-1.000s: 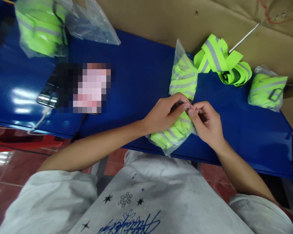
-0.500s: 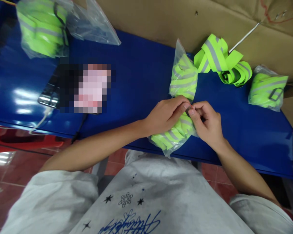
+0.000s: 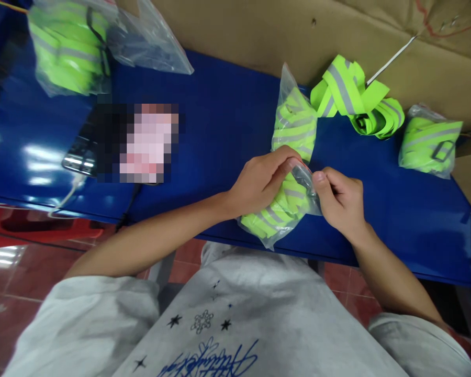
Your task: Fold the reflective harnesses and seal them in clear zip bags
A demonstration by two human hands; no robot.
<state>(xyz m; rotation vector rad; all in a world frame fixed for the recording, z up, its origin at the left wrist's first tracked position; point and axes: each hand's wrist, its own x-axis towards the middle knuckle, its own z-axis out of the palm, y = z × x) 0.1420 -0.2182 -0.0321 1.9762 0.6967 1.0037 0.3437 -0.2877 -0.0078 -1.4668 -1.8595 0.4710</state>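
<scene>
In front of me a clear zip bag (image 3: pixel 275 222) packed with neon yellow-green reflective strap lies near the table's front edge. My left hand (image 3: pixel 261 175) pinches the bag's red-edged opening between thumb and fingers. On the other side, my right hand (image 3: pixel 341 201) is closed, thumb against curled fingers, at the bag's right edge; the clear plastic reaches up to its thumb. Whether the right fingers grip the plastic is hard to see. Just behind my hands lies a second filled bag (image 3: pixel 296 125), partly covered by my left hand.
Loose reflective straps (image 3: pixel 343 86) lie at the back beside another filled bag (image 3: pixel 429 144). At the left are a large filled bag (image 3: pixel 68 52), a flat clear bag (image 3: pixel 153 42) and a phone (image 3: pixel 80 154) with a white cable. A brown cardboard-like surface (image 3: pixel 251 31) borders the blue table (image 3: pixel 220 110).
My right hand has moved a little to the right, away from my left hand. More of the bag's clear plastic and red edge now shows between them.
</scene>
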